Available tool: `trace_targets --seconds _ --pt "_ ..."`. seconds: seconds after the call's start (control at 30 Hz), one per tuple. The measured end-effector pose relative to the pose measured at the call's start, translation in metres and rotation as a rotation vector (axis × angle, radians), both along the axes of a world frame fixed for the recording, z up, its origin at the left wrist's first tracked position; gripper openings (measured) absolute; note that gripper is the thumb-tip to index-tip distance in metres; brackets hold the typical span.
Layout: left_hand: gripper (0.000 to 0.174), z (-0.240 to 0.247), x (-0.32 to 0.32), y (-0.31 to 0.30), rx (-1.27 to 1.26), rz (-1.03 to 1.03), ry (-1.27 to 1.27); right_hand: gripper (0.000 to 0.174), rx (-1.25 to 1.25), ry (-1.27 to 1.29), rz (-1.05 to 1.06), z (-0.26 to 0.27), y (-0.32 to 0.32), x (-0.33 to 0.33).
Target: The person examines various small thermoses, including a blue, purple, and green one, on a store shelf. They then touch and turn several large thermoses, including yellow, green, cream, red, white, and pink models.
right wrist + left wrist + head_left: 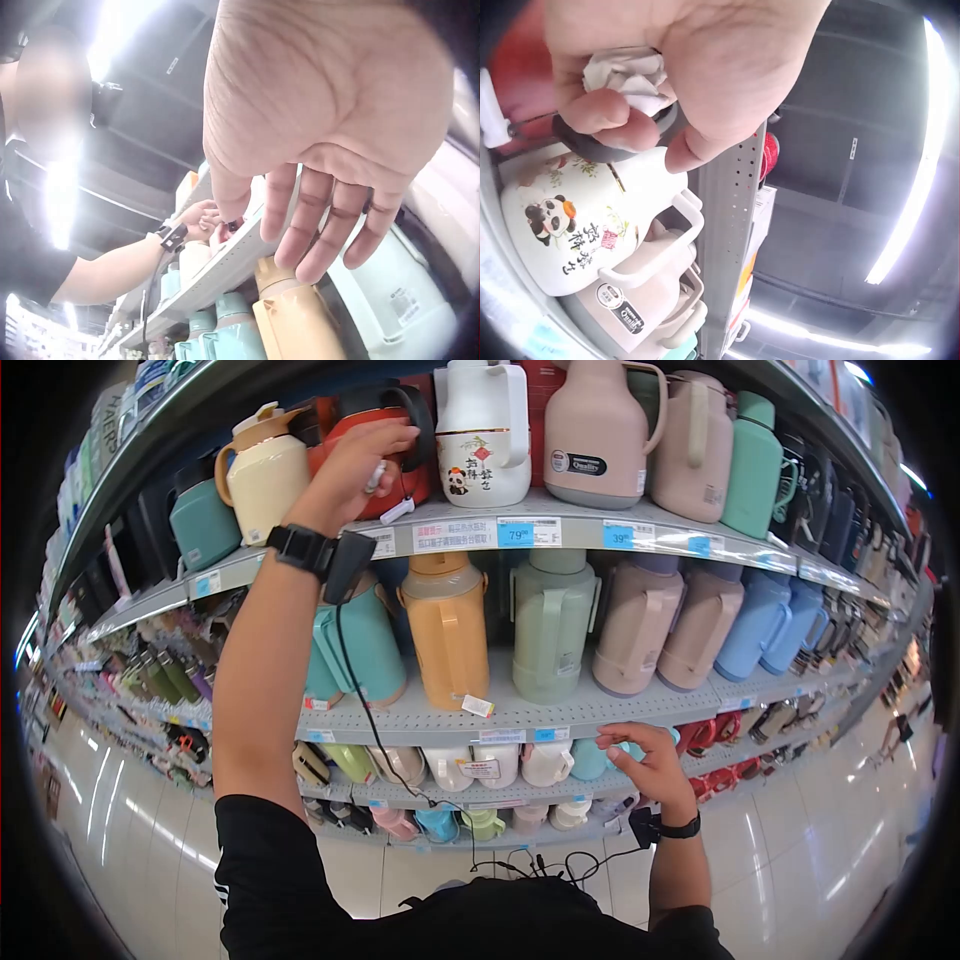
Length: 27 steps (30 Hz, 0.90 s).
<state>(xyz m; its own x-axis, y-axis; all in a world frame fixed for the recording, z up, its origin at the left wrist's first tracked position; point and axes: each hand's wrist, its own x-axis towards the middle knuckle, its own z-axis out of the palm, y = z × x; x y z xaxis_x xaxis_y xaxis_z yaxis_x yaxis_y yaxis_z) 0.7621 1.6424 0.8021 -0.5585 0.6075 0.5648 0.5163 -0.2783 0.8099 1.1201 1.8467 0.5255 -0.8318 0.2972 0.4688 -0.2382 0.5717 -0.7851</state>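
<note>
My left hand [345,472] reaches up to the top shelf, its fingers curled at the black handle [424,432] of a red vacuum jug [418,484]. A crumpled white piece of paper [626,73] is gripped in the same hand, tucked against the curled fingers. From the red jug hangs a small white tag [398,511]. Beside it stands a white jug [505,480] with a panda print. Lower down, my right hand [650,765] floats before the shelves with nothing in it, fingers loosely extended in the right wrist view.
A cream jug [268,485] and a large pink jug [598,445] flank these on the top shelf. On the shelf below stand a yellow-orange flask [445,640] and a pale green flask [548,630]. Price labels line the shelf edge [450,538]. A black cable [362,700] hangs from my left wrist.
</note>
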Motion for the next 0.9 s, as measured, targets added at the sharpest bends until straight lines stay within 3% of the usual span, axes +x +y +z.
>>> trace_targets --seconds 0.13,0.37,0.6,0.7,0.9 --pt "0.021 0.008 0.008 0.015 -0.121 0.102 0.025 0.031 0.043 0.006 0.164 0.010 0.017 -0.018" --pt "0.023 0.016 0.016 0.016 -0.167 0.429 0.095 0.033 0.017 -0.065 0.264 -0.012 0.056 -0.031" --pt "0.027 0.027 0.010 -0.032 -0.236 0.678 0.206 0.032 -0.054 -0.097 0.348 -0.038 0.072 -0.039" --pt "0.026 0.024 0.008 -0.047 -0.268 0.744 0.267 0.031 -0.059 -0.129 0.371 -0.040 0.073 -0.047" --pt "0.028 0.011 -0.004 -0.063 -0.186 0.633 0.294 0.030 -0.009 -0.057 0.388 -0.031 0.061 -0.068"
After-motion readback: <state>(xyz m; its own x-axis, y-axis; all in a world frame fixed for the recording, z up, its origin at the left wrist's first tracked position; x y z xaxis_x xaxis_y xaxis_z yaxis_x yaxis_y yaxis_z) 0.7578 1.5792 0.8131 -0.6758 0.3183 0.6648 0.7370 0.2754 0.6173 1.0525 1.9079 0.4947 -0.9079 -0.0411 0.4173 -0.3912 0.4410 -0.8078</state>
